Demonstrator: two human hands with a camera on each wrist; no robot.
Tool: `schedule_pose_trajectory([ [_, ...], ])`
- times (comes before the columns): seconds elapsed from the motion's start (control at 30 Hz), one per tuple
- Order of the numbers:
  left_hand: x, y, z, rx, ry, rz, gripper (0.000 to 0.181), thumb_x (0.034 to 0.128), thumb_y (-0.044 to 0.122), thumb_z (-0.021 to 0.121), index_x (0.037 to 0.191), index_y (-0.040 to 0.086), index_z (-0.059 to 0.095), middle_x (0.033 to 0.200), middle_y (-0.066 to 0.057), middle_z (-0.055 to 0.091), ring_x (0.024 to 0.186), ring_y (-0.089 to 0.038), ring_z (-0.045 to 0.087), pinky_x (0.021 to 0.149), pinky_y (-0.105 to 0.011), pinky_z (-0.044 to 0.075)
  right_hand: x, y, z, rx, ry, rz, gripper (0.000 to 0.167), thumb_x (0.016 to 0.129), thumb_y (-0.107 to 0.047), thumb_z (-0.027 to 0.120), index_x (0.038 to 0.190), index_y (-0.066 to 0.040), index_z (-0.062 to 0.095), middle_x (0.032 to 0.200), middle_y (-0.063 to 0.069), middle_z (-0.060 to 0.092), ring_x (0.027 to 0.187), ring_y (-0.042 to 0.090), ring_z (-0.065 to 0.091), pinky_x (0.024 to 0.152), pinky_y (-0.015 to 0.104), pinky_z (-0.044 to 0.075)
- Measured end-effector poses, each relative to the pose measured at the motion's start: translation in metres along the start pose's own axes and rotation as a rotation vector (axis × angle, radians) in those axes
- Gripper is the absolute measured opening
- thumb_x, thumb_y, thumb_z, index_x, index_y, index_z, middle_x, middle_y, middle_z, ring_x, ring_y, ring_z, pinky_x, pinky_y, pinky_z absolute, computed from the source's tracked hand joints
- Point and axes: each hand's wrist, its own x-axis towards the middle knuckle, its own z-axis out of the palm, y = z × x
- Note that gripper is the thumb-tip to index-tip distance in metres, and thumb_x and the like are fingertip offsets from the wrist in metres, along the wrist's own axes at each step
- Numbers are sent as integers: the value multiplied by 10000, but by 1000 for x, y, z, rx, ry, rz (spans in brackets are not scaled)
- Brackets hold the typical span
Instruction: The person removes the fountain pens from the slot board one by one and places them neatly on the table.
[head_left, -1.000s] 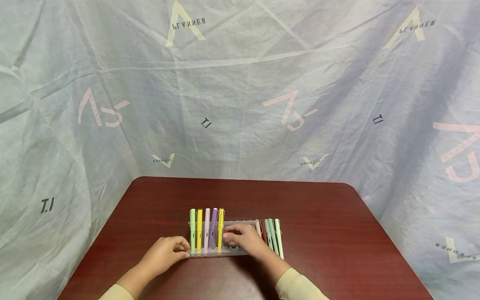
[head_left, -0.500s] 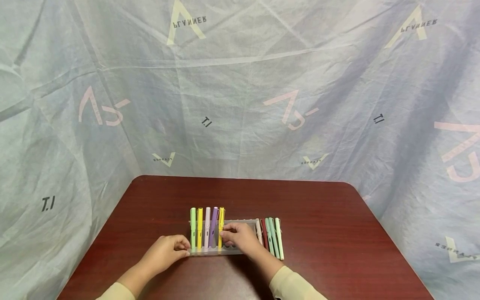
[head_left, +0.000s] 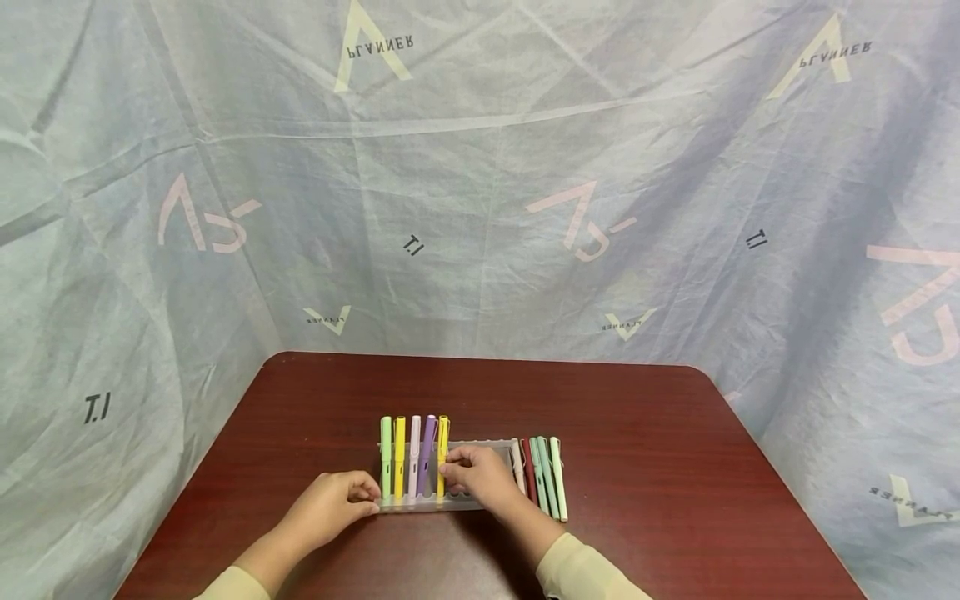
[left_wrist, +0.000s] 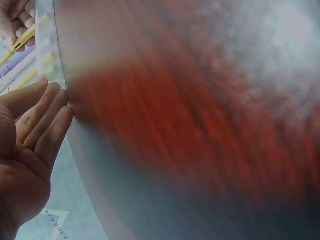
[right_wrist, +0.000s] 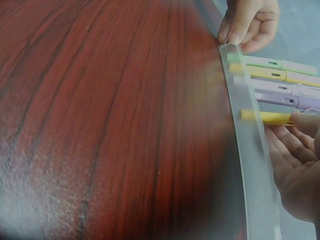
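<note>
A clear ribbed pen tray (head_left: 465, 502) lies on the table, with several pens in its left part. My left hand (head_left: 337, 500) pinches the tray's front left corner between thumb and fingers. With thumb and fingertips, my right hand (head_left: 483, 479) pinches a yellow pen (head_left: 443, 432) that lies in the tray. Left of it are a purple pen (head_left: 428, 442), a pale pink pen (head_left: 415, 446), another yellow pen (head_left: 399, 458) and a light green pen (head_left: 386, 458). In the right wrist view, the held yellow pen (right_wrist: 272, 118) has its end in the tray's edge. My right hand hides part of the tray.
To the right lie a beige pen (head_left: 518, 462), a dark red pen (head_left: 529, 471), two green pens (head_left: 549, 475) and a whitish-green pen (head_left: 558, 479) side by side. Beneath everything is a dark red wood-grain table (head_left: 637, 433), with a printed grey cloth (head_left: 480, 208) hanging around it.
My right hand has moved slightly left and its thumb and fingers have closed on the yellow pen. My left hand has stayed at the tray's corner.
</note>
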Motion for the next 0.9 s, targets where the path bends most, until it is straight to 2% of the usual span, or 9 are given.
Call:
schedule_pose_trajectory([
  [0.17, 0, -1, 1, -1, 3, 5, 118, 836, 251, 774, 871, 285, 666, 804, 219, 680, 779, 52, 617, 713, -250, 499, 0, -1, -1, -83, 49, -31, 168, 896, -233, 722, 950, -75, 700, 831, 31, 712, 682, 158, 696, 595, 290, 549],
  [0.23, 0, -2, 1, -1, 4, 5, 119, 837, 250, 773, 872, 286, 664, 806, 220, 681, 780, 53, 617, 714, -248, 500, -1, -2, -2, -77, 63, -45, 168, 900, -241, 719, 948, -82, 697, 847, 27, 712, 715, 163, 699, 606, 291, 552],
  [0.33, 1, -2, 1, -3, 3, 4, 119, 839, 249, 771, 875, 285, 664, 807, 219, 681, 782, 47, 619, 713, -250, 500, -2, -4, -3, -41, 72, -63, 170, 905, -230, 713, 949, -68, 688, 867, 47, 712, 762, 208, 713, 636, 302, 567],
  [0.5, 0, -1, 1, -6, -4, 1, 115, 840, 249, 770, 878, 285, 667, 811, 216, 681, 785, 42, 621, 713, -252, 501, -6, -9, -6, 75, 63, -69, 181, 908, -179, 707, 970, -12, 671, 907, 124, 717, 824, 306, 726, 697, 360, 587],
  [0.63, 1, -1, 1, -11, -2, 5, 116, 840, 244, 769, 875, 284, 666, 810, 213, 685, 781, 46, 620, 711, -247, 500, -10, -10, -10, 120, 48, -71, 199, 906, -163, 708, 974, 17, 659, 912, 141, 711, 833, 312, 722, 720, 404, 586],
  [0.9, 1, -1, 1, -14, 2, 16, 117, 837, 246, 771, 869, 285, 666, 808, 213, 690, 780, 57, 619, 716, -247, 499, -15, -3, -27, 234, -30, -41, 197, 929, -63, 658, 1013, 107, 602, 908, 130, 671, 772, 277, 717, 743, 469, 581],
])
